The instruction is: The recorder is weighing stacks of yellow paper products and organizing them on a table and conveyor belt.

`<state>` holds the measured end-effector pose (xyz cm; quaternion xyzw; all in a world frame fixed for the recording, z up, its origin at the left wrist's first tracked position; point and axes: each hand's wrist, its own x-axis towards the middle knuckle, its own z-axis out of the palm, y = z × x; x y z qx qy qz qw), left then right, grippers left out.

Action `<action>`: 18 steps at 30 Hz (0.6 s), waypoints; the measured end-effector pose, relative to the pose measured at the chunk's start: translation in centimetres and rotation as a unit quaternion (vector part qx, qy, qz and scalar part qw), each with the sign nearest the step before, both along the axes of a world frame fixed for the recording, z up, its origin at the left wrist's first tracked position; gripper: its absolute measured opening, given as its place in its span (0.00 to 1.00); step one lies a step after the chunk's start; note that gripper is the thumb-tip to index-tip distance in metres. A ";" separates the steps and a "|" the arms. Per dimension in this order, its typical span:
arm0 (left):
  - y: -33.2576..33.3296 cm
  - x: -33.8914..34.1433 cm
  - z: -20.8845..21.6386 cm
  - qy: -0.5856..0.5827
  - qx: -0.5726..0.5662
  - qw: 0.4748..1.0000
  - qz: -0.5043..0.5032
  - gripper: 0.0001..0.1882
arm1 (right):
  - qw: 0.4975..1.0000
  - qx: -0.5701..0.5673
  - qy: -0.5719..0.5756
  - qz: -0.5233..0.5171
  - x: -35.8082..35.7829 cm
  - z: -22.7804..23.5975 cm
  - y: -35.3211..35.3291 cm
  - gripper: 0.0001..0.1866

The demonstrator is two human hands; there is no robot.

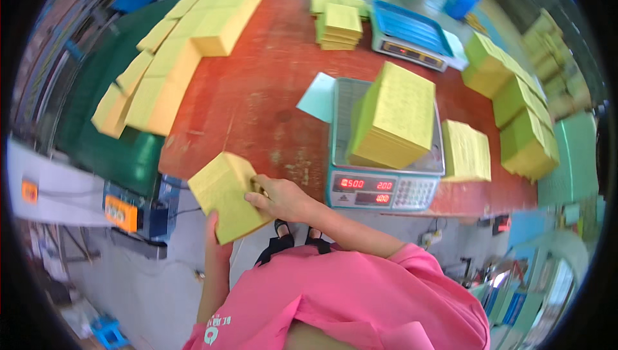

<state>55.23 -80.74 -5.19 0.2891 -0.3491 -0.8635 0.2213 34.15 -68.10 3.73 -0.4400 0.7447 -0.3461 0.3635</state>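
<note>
A stack of yellow paper sheets [225,192] is held tilted in front of me, by the table's near left edge. My left hand [215,227] grips its lower left side, with most of the fingers hidden beneath. My right hand [278,197] is closed on the right edge, its fingers curled and the thumb lying on the paper. Right of my hands, a digital scale [340,137] with a lit red display bears a tall block of yellow paper [396,115]. A smaller yellow paper stack [466,150] lies against the scale's right side.
Long yellow paper blocks [180,60] line the left, over a green conveyor belt [90,137]. On the red table [257,79], a pale blue sheet [317,97] touches the scale. Farther back are small paper stacks [340,25] and a second scale [412,28]. More blocks [515,105] stand right.
</note>
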 end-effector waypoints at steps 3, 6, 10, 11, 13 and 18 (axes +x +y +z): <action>0.0 0.0 1.7 0.040 0.066 0.997 -0.017 0.30 | 0.989 -0.076 -0.070 -0.107 -0.4 -1.6 2.5 0.31; -2.1 0.5 1.1 0.036 0.076 0.995 -0.057 0.30 | 0.980 -0.076 -0.042 -0.177 0.5 -3.9 3.6 0.32; -3.7 -0.2 3.2 0.066 0.069 0.987 -0.127 0.32 | 0.967 -0.078 -0.145 -0.193 1.5 -3.7 4.6 0.33; -3.8 -1.1 4.5 0.062 0.068 0.987 -0.133 0.32 | 0.940 -0.104 -0.264 -0.187 1.8 -1.6 5.3 0.33; -3.5 -4.5 7.8 0.125 -0.012 0.968 -0.216 0.32 | 0.924 -0.190 -0.268 -0.194 1.6 1.7 7.2 0.32; -0.6 -18.1 16.1 0.149 -0.155 0.924 -0.317 0.31 | 0.875 -0.323 -0.077 -0.352 -4.0 10.2 14.3 0.33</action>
